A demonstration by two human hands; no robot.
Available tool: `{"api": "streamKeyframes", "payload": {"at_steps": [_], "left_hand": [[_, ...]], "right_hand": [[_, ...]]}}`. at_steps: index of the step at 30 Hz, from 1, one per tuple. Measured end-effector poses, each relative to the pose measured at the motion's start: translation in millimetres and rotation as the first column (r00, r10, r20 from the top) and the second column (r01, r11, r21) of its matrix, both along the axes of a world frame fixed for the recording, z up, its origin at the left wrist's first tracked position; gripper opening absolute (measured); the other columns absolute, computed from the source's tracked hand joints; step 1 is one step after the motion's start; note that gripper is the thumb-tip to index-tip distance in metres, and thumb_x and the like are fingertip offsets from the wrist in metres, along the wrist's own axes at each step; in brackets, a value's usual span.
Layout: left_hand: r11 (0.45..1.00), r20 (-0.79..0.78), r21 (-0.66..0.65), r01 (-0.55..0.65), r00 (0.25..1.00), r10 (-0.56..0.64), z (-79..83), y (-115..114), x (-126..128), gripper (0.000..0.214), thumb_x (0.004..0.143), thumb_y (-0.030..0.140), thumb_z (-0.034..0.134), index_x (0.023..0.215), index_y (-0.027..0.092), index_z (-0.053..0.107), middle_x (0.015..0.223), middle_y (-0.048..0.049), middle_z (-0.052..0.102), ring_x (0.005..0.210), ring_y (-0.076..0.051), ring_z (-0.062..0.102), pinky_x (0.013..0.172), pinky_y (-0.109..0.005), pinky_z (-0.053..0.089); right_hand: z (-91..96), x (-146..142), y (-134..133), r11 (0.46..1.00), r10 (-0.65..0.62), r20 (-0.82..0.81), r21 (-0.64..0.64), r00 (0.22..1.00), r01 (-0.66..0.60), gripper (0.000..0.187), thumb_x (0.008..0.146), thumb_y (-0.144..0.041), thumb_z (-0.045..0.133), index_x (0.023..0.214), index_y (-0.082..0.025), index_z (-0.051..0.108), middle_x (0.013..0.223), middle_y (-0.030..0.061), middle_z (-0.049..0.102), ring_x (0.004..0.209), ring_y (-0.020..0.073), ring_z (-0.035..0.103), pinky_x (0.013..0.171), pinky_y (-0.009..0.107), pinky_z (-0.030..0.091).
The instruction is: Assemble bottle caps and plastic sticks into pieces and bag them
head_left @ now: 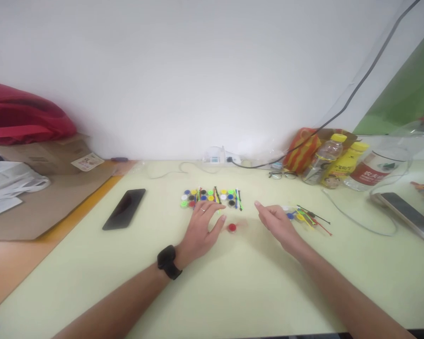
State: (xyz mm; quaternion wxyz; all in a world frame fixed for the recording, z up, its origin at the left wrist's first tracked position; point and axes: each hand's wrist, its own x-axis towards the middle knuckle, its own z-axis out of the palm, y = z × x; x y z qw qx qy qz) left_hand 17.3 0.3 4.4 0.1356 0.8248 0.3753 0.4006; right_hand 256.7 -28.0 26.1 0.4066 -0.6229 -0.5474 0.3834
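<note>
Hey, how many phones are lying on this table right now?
2: the black phone lies left of the left hand, and the pale-edged phone lies at the far right, past the right hand.

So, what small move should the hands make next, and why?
Perhaps the left hand should pinch the small round red disc: that hand looks open, and the disc lies close by, apart from the grouped multicoloured round discs.
</note>
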Motion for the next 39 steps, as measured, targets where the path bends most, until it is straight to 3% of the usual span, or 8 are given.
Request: {"api": "streamKeyframes", "payload": {"at_steps": [3,8,12,16,18,22,27,39], "left_hand": [[1.0,0.022,-0.019,0.003,1.0,-0.003,-2.1,1,0,0.021,0.101,0.022,0.056,0.12,0.025,0.064,0.12,-0.0065,0.066,0.114,-0.024,0.058,0.105,-0.044,0.045],[0.999,0.039,-0.001,-0.04,0.998,0.04,-5.3,3,-2,0.016,0.097,0.021,0.061,0.111,0.025,0.067,0.108,-0.0034,0.07,0.088,-0.019,0.062,0.094,-0.04,0.048],[0.999,0.064,0.008,-0.042,0.997,0.042,-6.4,8,-6,0.015,0.095,0.018,0.062,0.106,0.025,0.067,0.1,-0.0013,0.072,0.082,-0.017,0.062,0.088,-0.037,0.049],[0.999,0.122,0.001,-0.043,0.992,0.042,-5.4,14,-11,0.014,0.095,0.018,0.062,0.104,0.025,0.068,0.102,-0.0019,0.073,0.082,-0.017,0.063,0.084,-0.034,0.051],[0.999,0.152,-0.002,-0.053,0.987,0.053,-5.1,17,-12,0.013,0.094,0.018,0.062,0.103,0.024,0.068,0.101,-0.0021,0.073,0.083,-0.017,0.063,0.083,-0.034,0.051],[0.997,0.178,-0.014,-0.074,0.981,0.075,-6.4,20,-13,0.01,0.094,0.019,0.062,0.101,0.023,0.069,0.099,-0.0025,0.073,0.082,-0.017,0.063,0.083,-0.035,0.052],[0.997,0.189,-0.03,-0.071,0.979,0.076,-8.8,21,-12,0.01,0.094,0.02,0.062,0.101,0.023,0.069,0.099,-0.0028,0.074,0.08,-0.017,0.063,0.082,-0.035,0.052],[0.995,0.196,-0.08,-0.053,0.978,0.068,-8.8,23,-10,0.009,0.095,0.022,0.062,0.099,0.022,0.07,0.098,-0.0037,0.074,0.08,-0.017,0.064,0.077,-0.034,0.053]], "right_hand": [[-2.5,4,2,0.998,0.022,0.048,0.051,0.999,-0.024,0.064,0.096,-0.066,0.048,0.052,-0.022,0.033,0.051,-0.0056,0.025,0.049,0.01,0.026,0.052,0.028,0.02],[-10.4,8,7,0.991,0.059,0.13,0.116,0.99,-0.074,0.058,0.099,-0.059,0.046,0.056,-0.021,0.042,0.052,-0.0049,0.03,0.05,0.0117,0.033,0.052,0.028,0.024],[-18.9,9,10,0.964,0.081,0.225,0.229,0.971,-0.134,0.042,0.1,-0.049,0.047,0.07,-0.021,0.054,0.061,-0.003,0.044,0.058,0.0148,0.042,0.056,0.028,0.033],[-33.1,10,15,0.932,0.083,0.299,0.313,0.951,-0.18,0.03,0.102,-0.042,0.044,0.092,-0.021,0.064,0.087,0.0043,0.066,0.081,0.0214,0.059,0.074,0.033,0.046],[-40.4,11,18,0.918,0.084,0.339,0.34,0.937,-0.205,0.031,0.104,-0.041,0.042,0.103,-0.022,0.067,0.102,0.0077,0.07,0.098,0.0253,0.061,0.088,0.038,0.047],[-49.8,11,24,0.896,0.136,0.39,0.344,0.911,-0.281,0.039,0.107,-0.04,0.035,0.119,-0.024,0.069,0.118,0.0096,0.07,0.117,0.0281,0.058,0.105,0.046,0.043],[-52.9,8,26,0.898,0.176,0.389,0.312,0.904,-0.309,0.044,0.109,-0.042,0.032,0.123,-0.024,0.07,0.127,0.0091,0.067,0.128,0.0282,0.051,0.113,0.048,0.038],[-42.3,7,23,0.898,0.207,0.385,0.291,0.899,-0.331,0.039,0.107,-0.044,0.039,0.107,-0.022,0.072,0.121,0.0118,0.066,0.118,0.0291,0.057,0.108,0.047,0.044]]}}
